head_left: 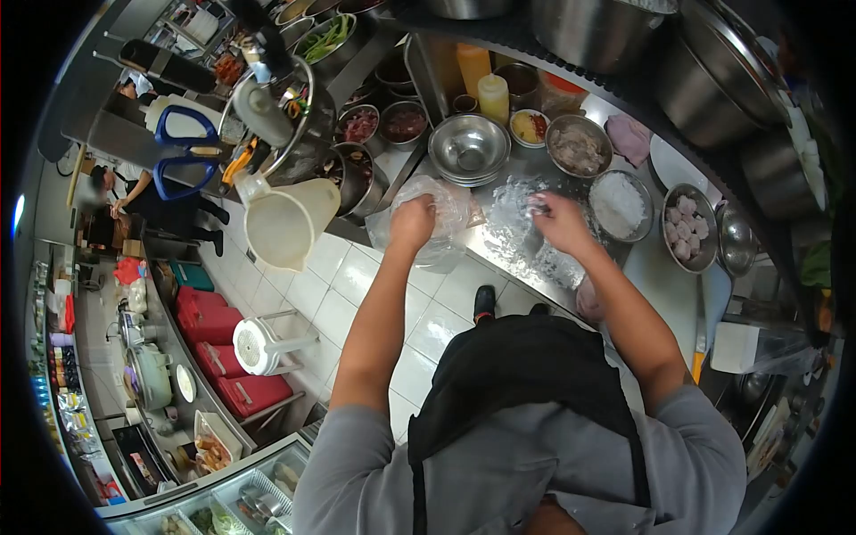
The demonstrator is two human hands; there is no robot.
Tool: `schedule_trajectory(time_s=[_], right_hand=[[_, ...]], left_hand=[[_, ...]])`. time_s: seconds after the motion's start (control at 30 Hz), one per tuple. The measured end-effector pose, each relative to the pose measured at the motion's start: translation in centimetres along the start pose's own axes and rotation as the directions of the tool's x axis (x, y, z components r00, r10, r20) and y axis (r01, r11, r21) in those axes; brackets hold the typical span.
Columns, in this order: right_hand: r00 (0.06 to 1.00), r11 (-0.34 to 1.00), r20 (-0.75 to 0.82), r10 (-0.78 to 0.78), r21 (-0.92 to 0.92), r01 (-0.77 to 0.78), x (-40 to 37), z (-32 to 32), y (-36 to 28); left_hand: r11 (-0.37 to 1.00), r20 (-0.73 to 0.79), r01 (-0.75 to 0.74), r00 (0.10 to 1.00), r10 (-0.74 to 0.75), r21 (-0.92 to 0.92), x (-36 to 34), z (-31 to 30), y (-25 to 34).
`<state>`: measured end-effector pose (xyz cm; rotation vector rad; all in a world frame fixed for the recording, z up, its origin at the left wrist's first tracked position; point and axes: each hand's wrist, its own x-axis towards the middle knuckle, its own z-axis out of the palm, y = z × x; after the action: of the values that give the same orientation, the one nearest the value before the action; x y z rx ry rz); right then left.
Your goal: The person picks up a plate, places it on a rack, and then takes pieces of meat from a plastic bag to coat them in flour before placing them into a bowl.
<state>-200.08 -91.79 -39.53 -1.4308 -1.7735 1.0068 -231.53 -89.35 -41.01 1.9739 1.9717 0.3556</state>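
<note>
My left hand point(414, 223) is closed on a clear plastic bag point(442, 234) at the front edge of the steel counter point(490, 245). My right hand point(562, 221) hovers low over white powder point(526, 214) spread across the counter. Its fingers are curled together and dusted white; what they hold, if anything, is hidden. To the right of that hand stands a bowl of white powder point(621, 205). Behind it sits a bowl of pale, wet-looking pieces point(580, 147), and farther right a bowl of whitish balls point(687, 230).
Stacked steel bowls point(469, 148) and a yellow squeeze bottle point(492, 98) stand at the back. A translucent pitcher point(283, 223) and blue-handled scissors point(185, 152) hang at the left. An orange-handled knife point(703, 343) lies right. Another person point(160, 192) stands far left.
</note>
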Motion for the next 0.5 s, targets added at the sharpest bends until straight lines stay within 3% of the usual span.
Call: schedule_trajectory(time_s=[0.07,0.2,0.33,0.5], right_hand=[[0.995,0.999,0.1,-0.004,0.041,0.0,1.4,3.1,-1.5],[0.933,0.938,0.232,-0.276,-0.148,0.314,4.7,9.6,-4.1],[0.915,0.865,0.37,-0.161,-0.394,0.312,6.7,13.7,-5.9],[0.885,0.625,0.465,0.029,-0.699,0.347,8.3,15.1,-5.5]], left_hand=[[0.99,0.11,-0.019,0.994,0.004,0.141,0.7,0.4,0.1],[0.988,0.16,-0.006,0.987,-0.02,0.157,1.1,1.0,-1.0],[0.999,0.082,-0.004,0.997,0.0,0.045,-0.4,0.5,-2.4],[0.989,0.21,0.002,0.977,-0.035,0.151,-0.5,0.5,-2.6]])
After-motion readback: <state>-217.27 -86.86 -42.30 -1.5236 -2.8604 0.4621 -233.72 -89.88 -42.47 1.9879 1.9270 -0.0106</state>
